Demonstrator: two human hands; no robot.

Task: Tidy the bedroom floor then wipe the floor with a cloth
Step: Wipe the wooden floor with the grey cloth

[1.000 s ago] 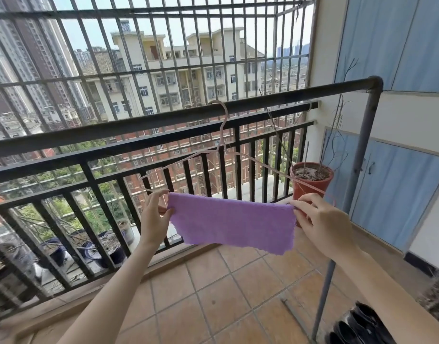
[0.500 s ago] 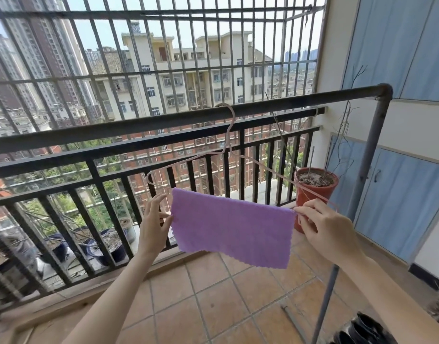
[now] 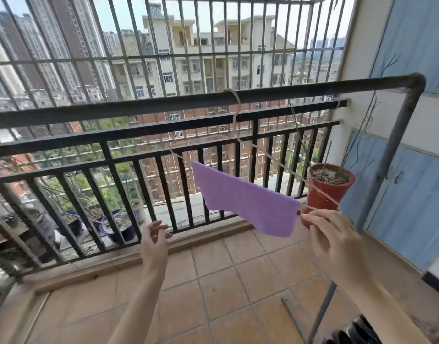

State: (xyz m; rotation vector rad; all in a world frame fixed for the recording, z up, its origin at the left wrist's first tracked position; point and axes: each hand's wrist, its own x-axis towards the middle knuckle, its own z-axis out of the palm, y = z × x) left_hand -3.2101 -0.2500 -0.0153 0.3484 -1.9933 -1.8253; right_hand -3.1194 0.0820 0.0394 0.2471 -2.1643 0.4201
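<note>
Pinching the thin hanger point(image 3: 268, 155), right hand point(image 3: 335, 244) partly hides it; left hand point(image 3: 155, 242) released.

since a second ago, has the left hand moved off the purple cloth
Yes. The left hand has let go of the purple cloth and dropped below its left end, hanging open in front of the black railing.

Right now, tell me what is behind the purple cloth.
Behind the purple cloth run the black balcony railing bars, with brick buildings beyond. The hanger bar it drapes over is covered, as is the terracotta pot's lower left edge.
</note>
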